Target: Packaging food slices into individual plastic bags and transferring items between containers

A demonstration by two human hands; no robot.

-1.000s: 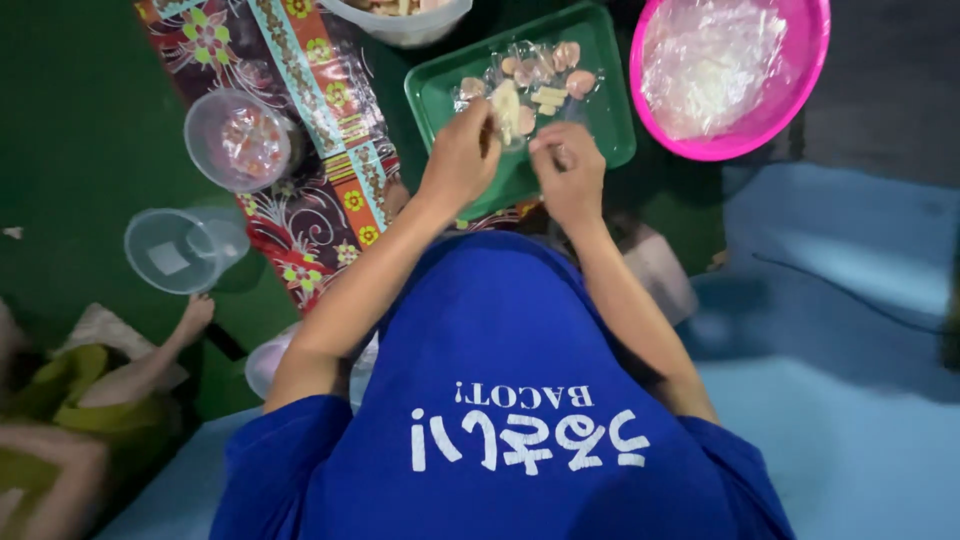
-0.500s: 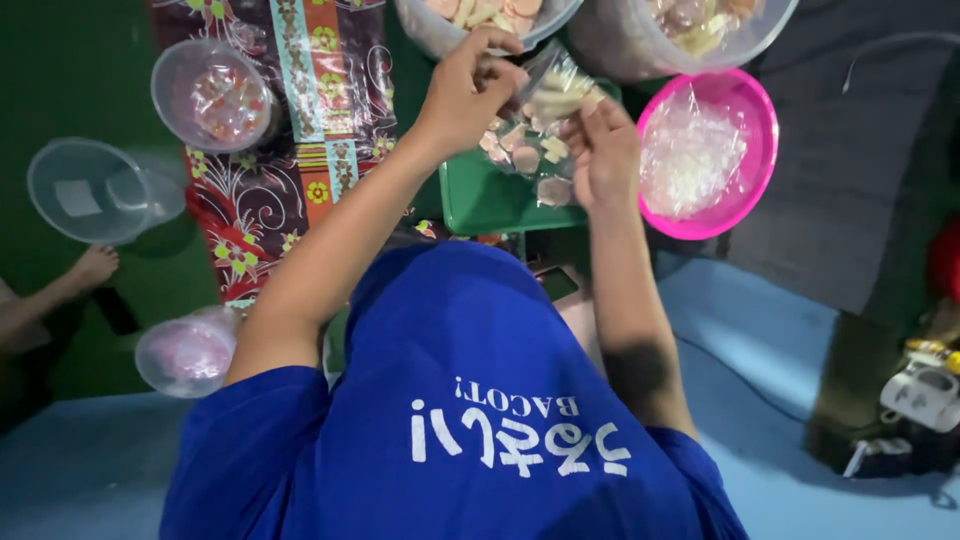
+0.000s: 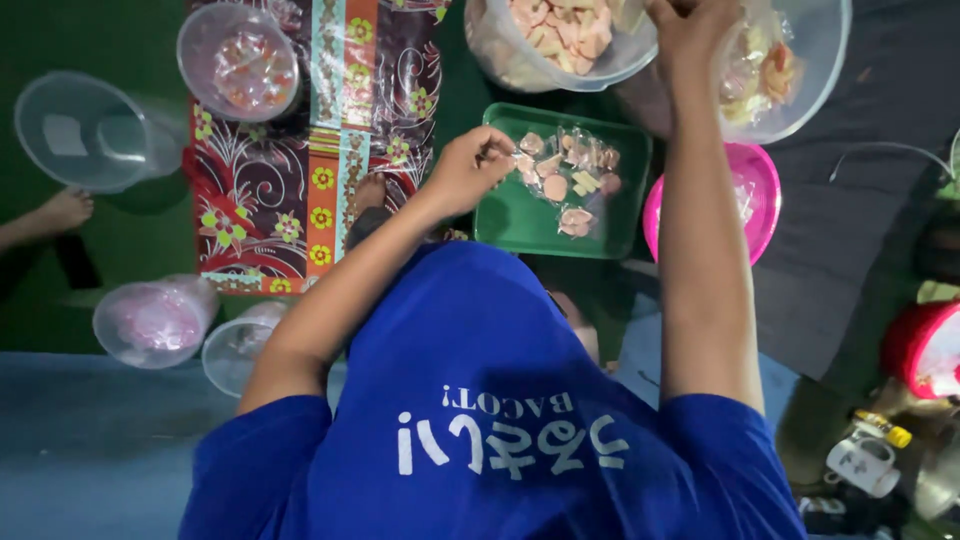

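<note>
**Green tray of wrapped snack pieces, both hands at work**

Green tray [image 3: 520, 225] lies at centre on the dark green floor covering [image 3: 120, 250], holding small clear-wrapped pink and pale pieces [image 3: 565, 175] in its upper half; its lower half is bare.

At far left sits an empty clear tub [image 3: 85, 130], with another person's foot [image 3: 60, 210] just below it. A patterned cloth [image 3: 300, 150] carries a clear bowl of red-pink pieces [image 3: 240, 60]. Two more clear tubs [image 3: 155, 320] sit lower left, touching.

Left hand [image 3: 465, 170] rests at the tray's left rim, fingers curled shut, pinching one wrapped piece.

Right hand [image 3: 690, 25] reaches well beyond the tray, fingers closed at the frame edge between two large clear bowls [image 3: 560, 45]; what it grips cannot be told.

A pink basin [image 3: 755, 180] touches the tray's right edge. Clutter, including a white mug [image 3: 865, 462], crowds the lower right.
</note>
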